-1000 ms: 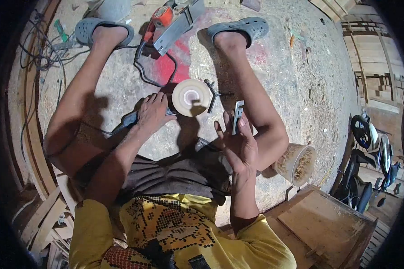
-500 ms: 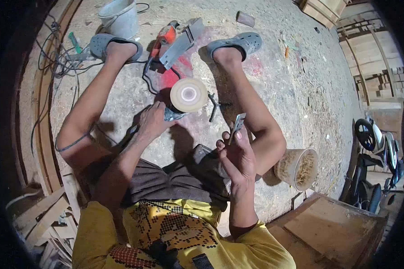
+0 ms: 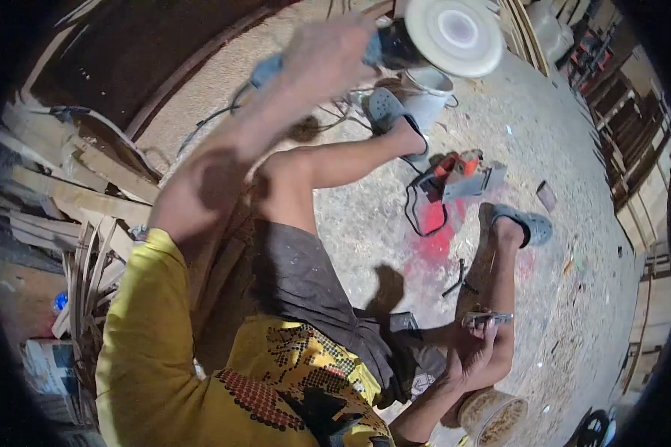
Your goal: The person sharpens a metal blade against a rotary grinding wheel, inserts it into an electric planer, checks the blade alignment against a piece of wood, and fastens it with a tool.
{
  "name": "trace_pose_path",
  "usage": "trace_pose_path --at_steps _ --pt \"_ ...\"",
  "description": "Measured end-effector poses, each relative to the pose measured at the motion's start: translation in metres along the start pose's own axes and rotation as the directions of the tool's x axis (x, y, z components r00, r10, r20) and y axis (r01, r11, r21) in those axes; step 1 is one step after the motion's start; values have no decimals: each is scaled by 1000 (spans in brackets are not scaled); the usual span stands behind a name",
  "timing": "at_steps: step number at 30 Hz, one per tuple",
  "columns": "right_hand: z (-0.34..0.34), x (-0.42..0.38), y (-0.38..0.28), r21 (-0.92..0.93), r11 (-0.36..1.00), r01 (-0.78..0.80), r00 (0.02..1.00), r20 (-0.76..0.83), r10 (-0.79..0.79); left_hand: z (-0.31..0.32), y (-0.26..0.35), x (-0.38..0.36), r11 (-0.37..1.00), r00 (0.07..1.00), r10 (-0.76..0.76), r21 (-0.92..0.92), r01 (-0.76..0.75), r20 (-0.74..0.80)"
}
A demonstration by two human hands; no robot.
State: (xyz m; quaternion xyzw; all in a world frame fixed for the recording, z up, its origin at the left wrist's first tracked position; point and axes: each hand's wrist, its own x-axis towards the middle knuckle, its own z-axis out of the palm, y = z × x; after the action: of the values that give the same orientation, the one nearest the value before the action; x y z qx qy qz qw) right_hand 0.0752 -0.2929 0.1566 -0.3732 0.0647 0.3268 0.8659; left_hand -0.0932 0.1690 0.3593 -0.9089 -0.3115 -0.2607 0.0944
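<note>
My left hand (image 3: 328, 58), blurred by motion, is raised at the top and closed round a blue angle grinder (image 3: 267, 71). The pale round disc (image 3: 456, 33) on its black head faces up, to the right of the hand. Lower right, above my thigh, my right hand (image 3: 471, 352) pinches a small flat metal piece (image 3: 492, 318), well apart from the disc. A black three-armed tool (image 3: 461, 279) lies on the floor just above and left of that hand.
An orange-red power tool (image 3: 462, 165) with a metal base and black cord lies between my feet. Behind my left shoe is a pale bucket (image 3: 427, 97). A tub of brown bits (image 3: 499, 419) stands by my right leg. Wood strips (image 3: 89, 195) are piled at left.
My left hand has lifted the grinder from near the floor, up and away from my body. My view has turned left. My right hand still holds the metal piece, now farther from the disc.
</note>
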Motion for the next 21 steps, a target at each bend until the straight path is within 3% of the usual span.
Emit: trace_pose_path --at_steps 1,2,4,6,8,10,11,12,15,17,20,21 --pt "-3 5 -2 -24 999 -42 990 130 45 -7 -17 0 1000 1000 -10 11 10 -8" --pt "-4 5 -2 -24 999 -44 989 142 47 -15 -34 1 997 1000 -20 79 22 -23" --pt "19 -1 0 -278 957 84 996 38 -76 -23 -58 -9 988 998 -31 150 39 -52" --pt "33 5 9 -217 973 76 997 40 -69 5 -81 -32 974 978 -201 117 193 62" --pt "34 11 16 -160 985 69 997 27 -65 43 -90 -64 953 949 -297 -27 302 105" --pt "24 16 19 -185 981 67 998 6 -67 77 -88 -93 913 870 -390 4 408 302" --pt "48 8 22 -220 973 74 992 -86 -95 104 -93 -110 893 842 -400 -55 448 362" --pt "45 10 21 -227 971 81 991 -82 -102 136 -98 -126 865 811 -406 -110 490 421" --pt "23 13 19 -427 904 17 991 -116 -73 212 -93 -161 789 682 -519 -17 614 515" --pt "23 16 22 -415 909 28 994 -83 -68 228 -81 -163 737 572 -551 33 675 608" --pt "5 25 25 -470 883 2 989 -128 -70 263 -77 -169 710 533 -553 28 703 641" --pt "11 25 28 -463 886 -15 987 -151 -62 272 -73 -173 719 572 -561 11 695 598"
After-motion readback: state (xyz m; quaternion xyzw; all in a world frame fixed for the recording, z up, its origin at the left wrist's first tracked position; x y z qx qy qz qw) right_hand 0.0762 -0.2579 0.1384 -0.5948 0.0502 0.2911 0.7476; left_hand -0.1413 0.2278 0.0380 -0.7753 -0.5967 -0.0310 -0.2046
